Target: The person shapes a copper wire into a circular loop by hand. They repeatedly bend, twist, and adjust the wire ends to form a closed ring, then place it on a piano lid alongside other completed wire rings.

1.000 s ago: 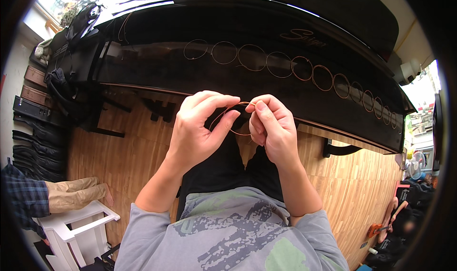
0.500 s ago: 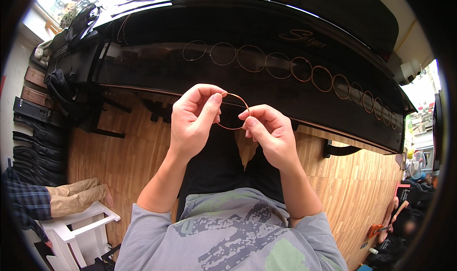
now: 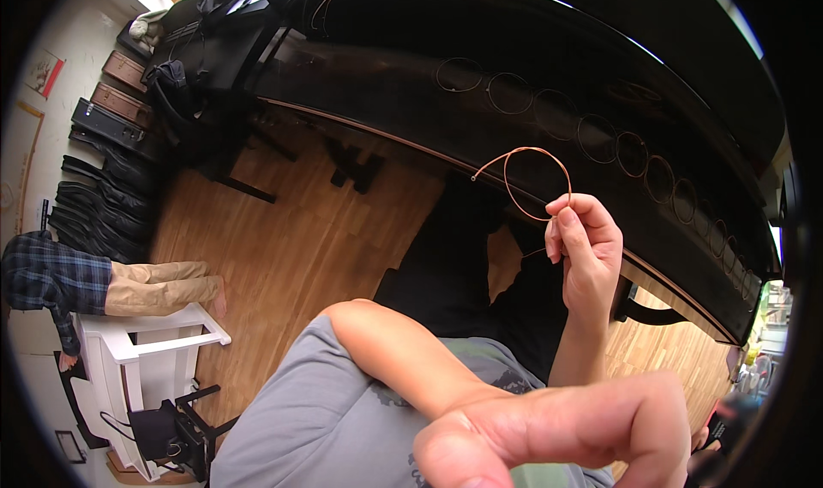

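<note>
My right hand (image 3: 587, 248) pinches a thin copper-coloured wire coil (image 3: 566, 171) between thumb and index finger, with a loose end curving left to a small tip. My left hand (image 3: 557, 428) is large and close to the camera at the bottom right, its thumb and bent index finger apart with nothing seen between them; its other fingers are hidden. Behind the held coil, a row of several thin wire loops (image 3: 648, 179) lies along the glossy black piano (image 3: 386, 77).
A person in a plaid shirt (image 3: 64, 274) is at the left by white wooden furniture (image 3: 137, 347). Black cases (image 3: 94, 188) and brown cases (image 3: 120, 68) line the left wall. A black bag (image 3: 171, 94) hangs near the piano's left end, above the wooden floor (image 3: 283, 265).
My left hand has let go of the coil and swung down and right, close to the camera. My right hand has moved right with the coil, and the view has tilted.
</note>
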Action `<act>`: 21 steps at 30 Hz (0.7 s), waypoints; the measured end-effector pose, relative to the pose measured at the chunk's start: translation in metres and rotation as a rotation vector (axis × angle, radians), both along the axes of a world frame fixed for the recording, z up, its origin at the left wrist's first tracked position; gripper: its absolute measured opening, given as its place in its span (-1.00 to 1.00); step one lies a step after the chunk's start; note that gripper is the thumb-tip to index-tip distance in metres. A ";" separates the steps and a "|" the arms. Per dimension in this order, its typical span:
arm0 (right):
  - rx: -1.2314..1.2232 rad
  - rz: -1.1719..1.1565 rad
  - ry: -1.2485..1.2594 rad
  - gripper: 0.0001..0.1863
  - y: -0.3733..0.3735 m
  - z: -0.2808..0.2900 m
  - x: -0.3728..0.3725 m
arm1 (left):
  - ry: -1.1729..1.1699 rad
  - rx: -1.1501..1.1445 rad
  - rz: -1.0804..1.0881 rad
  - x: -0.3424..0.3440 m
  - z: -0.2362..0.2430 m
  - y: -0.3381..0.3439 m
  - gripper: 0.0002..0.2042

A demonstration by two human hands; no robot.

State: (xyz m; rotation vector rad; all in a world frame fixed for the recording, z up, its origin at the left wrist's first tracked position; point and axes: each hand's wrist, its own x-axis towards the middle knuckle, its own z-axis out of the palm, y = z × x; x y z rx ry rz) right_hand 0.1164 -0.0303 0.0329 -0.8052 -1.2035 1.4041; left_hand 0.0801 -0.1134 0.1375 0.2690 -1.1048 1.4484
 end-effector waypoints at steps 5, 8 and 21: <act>-0.012 0.001 0.006 -0.85 -0.003 0.000 0.001 | 0.226 -0.168 0.001 -0.018 0.000 -0.021 -0.36; -0.001 0.004 0.013 -0.85 -0.002 0.001 0.000 | 0.272 -0.162 0.037 -0.020 0.000 -0.020 -0.35; 0.002 -0.014 0.012 -0.85 -0.001 0.004 0.002 | -0.379 -0.757 -0.071 -0.004 0.069 -0.026 -0.70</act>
